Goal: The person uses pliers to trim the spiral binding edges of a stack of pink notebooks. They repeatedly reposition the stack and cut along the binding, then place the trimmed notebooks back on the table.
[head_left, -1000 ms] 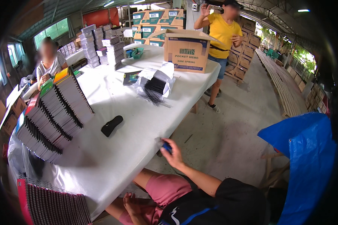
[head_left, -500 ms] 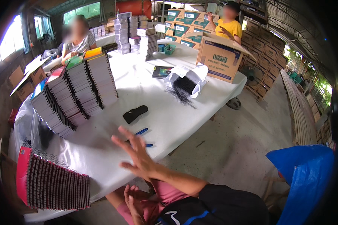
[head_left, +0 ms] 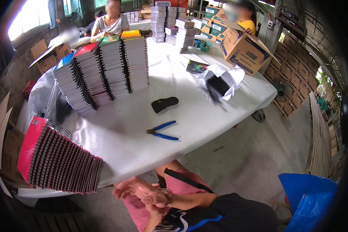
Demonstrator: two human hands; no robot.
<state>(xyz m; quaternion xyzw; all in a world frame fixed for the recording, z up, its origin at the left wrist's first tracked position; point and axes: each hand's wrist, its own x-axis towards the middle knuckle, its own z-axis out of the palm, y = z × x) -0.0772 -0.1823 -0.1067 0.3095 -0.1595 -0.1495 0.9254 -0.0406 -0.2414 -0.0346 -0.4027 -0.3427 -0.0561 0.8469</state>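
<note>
My hands overlap above my lap, just off the table's near edge. My right hand (head_left: 130,188) points left with its fingers apart and somewhat blurred. Around its wrist end, my left hand (head_left: 155,200) appears to be wrapped; the overlap hides part of the grip. Past them on the white-covered table (head_left: 121,149) lie blue-handled nippers (head_left: 164,130), handles spread. Farther back is a small black case-like object (head_left: 164,104). To the left, a leaning stack of red-covered notebooks (head_left: 62,158) with dark spiral spines stands at the near edge.
Tall stacks of spiral notebooks (head_left: 104,69) stand at the left middle. Black coils (head_left: 218,86) lie in white paper (head_left: 234,79) at the right, near a carton (head_left: 243,52). Two people (head_left: 111,23) (head_left: 248,24) are across the table. A blue tarp (head_left: 313,205) hangs at lower right.
My right hand has drawn back from over the nippers to my lap and met my left hand. The nippers are now fully visible. The view has shifted, moving the table contents rightward.
</note>
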